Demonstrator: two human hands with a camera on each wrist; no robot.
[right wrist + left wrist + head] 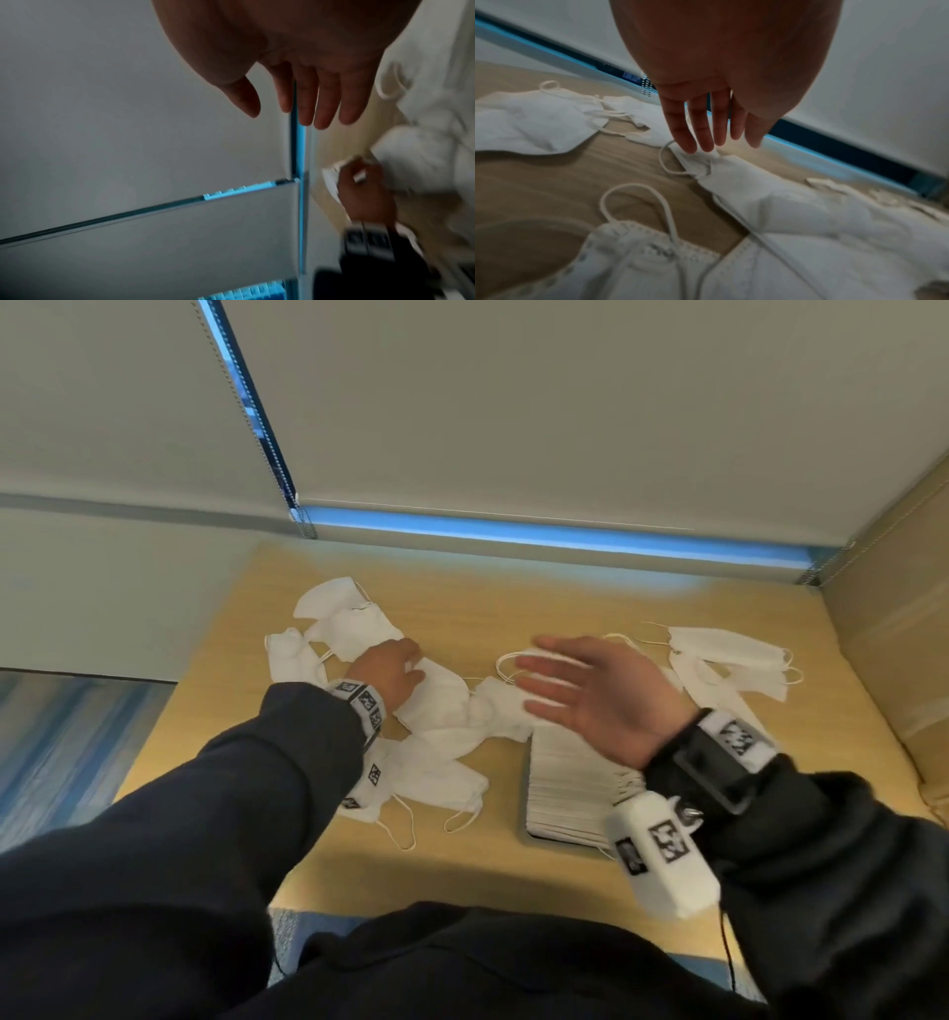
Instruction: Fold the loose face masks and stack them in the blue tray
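1. Dark sleeves (195,814) fill the near edge of the head view, one reaching forward on each side, each wrist wearing a strap with black-and-white markers
2. Pale wood makes up the counter (462,870), whose near strip lies bare between the two sleeves
3. A stack of folded masks (570,793) sits in the tray (525,793) at the near right of the counter; only the tray's left wall and near corner show, and its colour is hard to tell
4. The right hand (595,690) hovers above the far end of that stack, palm turned to the left, fingers straight and spread, holding nothing; the right wrist view shows the same straight fingers (326,105) against the grey blind
5. White loose masks (436,762) sprawl over the near-left and middle of the counter, their ear loops trailing toward the near edge
6. The left hand (390,672) lies palm down on this heap; in the left wrist view its fingers (700,130) are straight, with the tips touching the folded edge of one mask (706,162)
7. More loose masks (344,618) lie beyond the left hand, toward the far-left part of the counter
8. Another small group of masks (729,660) rests at the far right, well apart from the left heap
9. Grey roller blinds (513,403) close off the far side, with a thin blue strip of window showing beneath them; a tan panel (893,618) stands at the right edge of the counter
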